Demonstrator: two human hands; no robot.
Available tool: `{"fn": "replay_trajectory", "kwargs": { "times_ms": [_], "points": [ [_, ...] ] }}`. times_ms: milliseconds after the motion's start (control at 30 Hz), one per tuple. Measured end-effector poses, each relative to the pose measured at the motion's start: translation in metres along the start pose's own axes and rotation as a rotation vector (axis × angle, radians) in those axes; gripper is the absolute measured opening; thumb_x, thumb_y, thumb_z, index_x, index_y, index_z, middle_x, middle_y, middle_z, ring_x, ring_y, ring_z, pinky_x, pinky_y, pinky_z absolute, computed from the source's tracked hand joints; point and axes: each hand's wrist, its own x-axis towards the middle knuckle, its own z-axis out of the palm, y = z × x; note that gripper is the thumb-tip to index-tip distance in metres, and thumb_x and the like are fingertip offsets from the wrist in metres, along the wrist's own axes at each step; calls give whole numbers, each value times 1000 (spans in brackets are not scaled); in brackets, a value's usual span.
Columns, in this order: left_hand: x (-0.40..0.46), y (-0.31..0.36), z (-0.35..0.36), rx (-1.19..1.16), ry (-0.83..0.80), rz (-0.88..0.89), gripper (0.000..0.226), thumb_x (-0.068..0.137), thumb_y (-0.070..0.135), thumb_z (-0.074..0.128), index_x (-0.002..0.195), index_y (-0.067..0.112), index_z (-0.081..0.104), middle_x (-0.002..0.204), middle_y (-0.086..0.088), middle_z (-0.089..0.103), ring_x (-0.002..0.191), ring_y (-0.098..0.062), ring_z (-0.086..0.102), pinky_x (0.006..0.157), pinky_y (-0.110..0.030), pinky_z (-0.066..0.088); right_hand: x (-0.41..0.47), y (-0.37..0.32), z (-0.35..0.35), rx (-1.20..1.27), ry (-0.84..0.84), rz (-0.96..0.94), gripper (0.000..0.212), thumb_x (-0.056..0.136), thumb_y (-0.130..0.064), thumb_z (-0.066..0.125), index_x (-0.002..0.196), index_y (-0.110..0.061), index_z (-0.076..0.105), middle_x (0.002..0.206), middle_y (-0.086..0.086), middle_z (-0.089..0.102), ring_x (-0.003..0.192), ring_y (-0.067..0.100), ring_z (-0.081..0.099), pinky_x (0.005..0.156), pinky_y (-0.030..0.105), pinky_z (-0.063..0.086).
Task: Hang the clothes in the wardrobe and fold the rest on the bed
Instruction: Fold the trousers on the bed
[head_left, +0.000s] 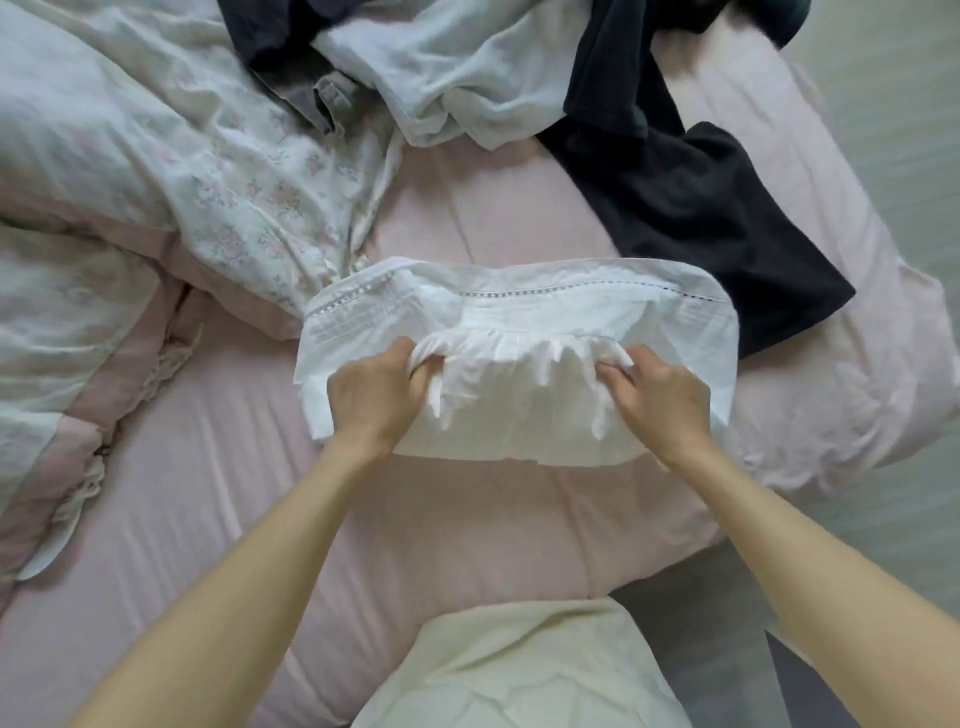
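A white garment (519, 332) on the bed (208, 519) is gripped at its gathered edge by the left hand (374, 389) and right hand (660, 395).

White garment (519, 312): plain white cotton, a row of small openwork holes along its upper hem, fine pintuck lines beneath, gathered ruffle across the middle. Sheet (208, 519): pale pink, plain. Quilt (156, 182): off-white ground with a faded print of small pink and grey-green flower sprigs, dusty pink reverse, white ruffled edging. Dark garment (701, 208): black to charcoal, plain. Pale cloth (467, 67): white with a faint grey-blue cast, unpatterned. Grey piece (324, 101): washed-out grey, stitched seams visible. Person's top (519, 670): cream, plain. Floor (893, 104): pale grey-green with faint wood-grain lines.
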Motion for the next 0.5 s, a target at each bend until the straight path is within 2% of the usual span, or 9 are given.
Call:
{"fn": "replay_trajectory", "kwargs": {
  "times_ms": [133,200,267,333,400,500],
  "points": [
    [51,16,11,63,97,-15,35,91,42,53,94,9,65,82,-17,68,83,-34,60,84,-39,32,60,-2,13,-97,17,10,35,89,-39,55,94,-6,65,89,19,64,93,35,54,80,39,33],
    [68,19,16,109,115,-44,32,93,39,49,102,13,64,95,-13,67,98,-30,56,98,-40,24,81,-1,16,-192,2,-9,35,91,-38,51,93,-6,66,89,17,63,96,30,50,85,37,27],
    [78,21,18,115,150,-41,31,95,34,44,116,17,59,112,-8,62,114,-28,49,111,-48,10,95,-6,15,-231,7,-6,30,92,-32,49,96,-7,66,86,12,60,98,29,47,85,36,24],
    [80,26,18,103,225,36,36,95,32,43,126,19,55,124,-7,57,125,-29,44,111,-58,5,102,-12,18,-235,43,-29,25,92,-20,46,109,-10,61,99,9,60,105,27,45,88,37,23],
    [65,32,23,138,275,235,40,93,35,45,130,22,54,132,-8,54,129,-34,43,106,-65,8,89,-22,18,-214,125,-83,37,90,-9,45,125,-12,54,123,9,55,118,27,45,100,42,24],
    [22,34,39,222,197,467,48,91,40,45,137,28,47,145,-9,43,135,-40,33,101,-71,12,39,-33,25,-118,296,-341,45,84,-8,50,128,-13,56,132,14,54,125,33,49,106,60,25]
  ]
}}
